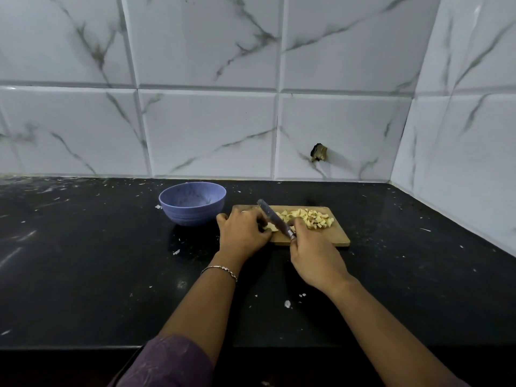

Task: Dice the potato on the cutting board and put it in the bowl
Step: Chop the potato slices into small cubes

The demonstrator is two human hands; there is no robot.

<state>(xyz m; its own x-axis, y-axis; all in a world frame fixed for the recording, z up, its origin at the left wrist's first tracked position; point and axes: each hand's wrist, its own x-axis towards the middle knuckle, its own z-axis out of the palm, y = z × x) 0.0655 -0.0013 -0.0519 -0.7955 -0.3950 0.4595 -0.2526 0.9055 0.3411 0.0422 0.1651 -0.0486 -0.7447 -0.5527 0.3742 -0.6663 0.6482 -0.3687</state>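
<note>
The wooden cutting board lies flat on the black table, and across its far right half sits a loose heap of pale yellow potato dice, some edged with brown. A small uncut potato piece rests at the board's near left, pinched under the left hand, with the dark knife, gripped by the right hand, slanting over it. The blue-violet bowl stands upright just left of the board, its inside streaked pale.
</note>
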